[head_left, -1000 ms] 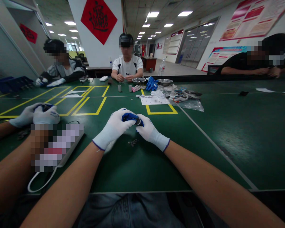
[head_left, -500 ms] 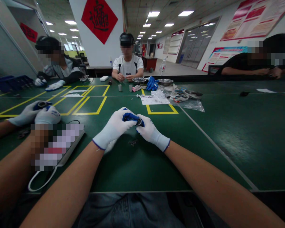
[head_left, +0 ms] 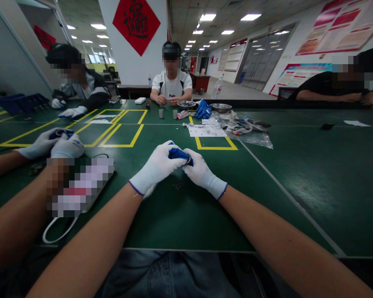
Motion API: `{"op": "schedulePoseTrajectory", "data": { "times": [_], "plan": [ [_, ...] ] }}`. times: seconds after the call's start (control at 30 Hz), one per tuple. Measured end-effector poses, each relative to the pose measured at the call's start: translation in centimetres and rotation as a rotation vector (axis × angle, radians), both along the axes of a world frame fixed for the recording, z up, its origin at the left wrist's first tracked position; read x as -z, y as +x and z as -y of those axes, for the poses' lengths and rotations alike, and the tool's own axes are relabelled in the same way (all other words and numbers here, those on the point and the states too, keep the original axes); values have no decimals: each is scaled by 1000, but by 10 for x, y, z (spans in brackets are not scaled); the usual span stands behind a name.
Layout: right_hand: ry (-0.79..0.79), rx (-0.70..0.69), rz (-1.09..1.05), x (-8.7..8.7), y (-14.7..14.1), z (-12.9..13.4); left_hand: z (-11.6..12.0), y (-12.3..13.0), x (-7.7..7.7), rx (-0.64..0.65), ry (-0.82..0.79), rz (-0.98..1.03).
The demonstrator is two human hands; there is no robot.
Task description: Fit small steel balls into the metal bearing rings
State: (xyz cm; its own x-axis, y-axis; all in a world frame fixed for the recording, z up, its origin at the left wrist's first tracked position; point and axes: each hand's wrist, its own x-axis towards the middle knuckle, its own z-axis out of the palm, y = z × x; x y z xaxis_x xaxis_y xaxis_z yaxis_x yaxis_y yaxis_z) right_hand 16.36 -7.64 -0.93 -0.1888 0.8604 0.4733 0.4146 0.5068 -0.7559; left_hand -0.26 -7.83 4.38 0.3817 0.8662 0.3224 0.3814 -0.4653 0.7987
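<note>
My left hand, in a white glove with blue fingertips, is closed around a small dark ring-shaped part. From the other side my right hand, gloved the same way, grips that part too, so the two hands meet at it above the table. The glove fingers cover most of the part. Just below the hands, a small cluster of tiny metal pieces lies on the green table.
At the left, a co-worker's gloved hands hold a dark ring near a strapped, blurred object. Farther back are white paper, blue gloves, metal bowls, a plastic bag and small metal cylinders. Other people sit around.
The whole view has shifted slightly, with the scene sitting farther right. The part between my hands is turned, so its round opening shows less. Both hands keep their grip.
</note>
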Motion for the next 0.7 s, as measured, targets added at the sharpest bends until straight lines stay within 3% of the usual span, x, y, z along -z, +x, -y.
{"op": "schedulePoseTrajectory", "data": {
  "times": [0.23,0.53,0.7],
  "plan": [
    [14,25,1,1,1,-1,3,10,7,-115,-57,42],
    [22,49,54,4,0,-2,5,15,2,-228,-8,-162],
    [21,77,77,5,-2,-2,5,17,3,-248,-60,-104]
  ]
}}
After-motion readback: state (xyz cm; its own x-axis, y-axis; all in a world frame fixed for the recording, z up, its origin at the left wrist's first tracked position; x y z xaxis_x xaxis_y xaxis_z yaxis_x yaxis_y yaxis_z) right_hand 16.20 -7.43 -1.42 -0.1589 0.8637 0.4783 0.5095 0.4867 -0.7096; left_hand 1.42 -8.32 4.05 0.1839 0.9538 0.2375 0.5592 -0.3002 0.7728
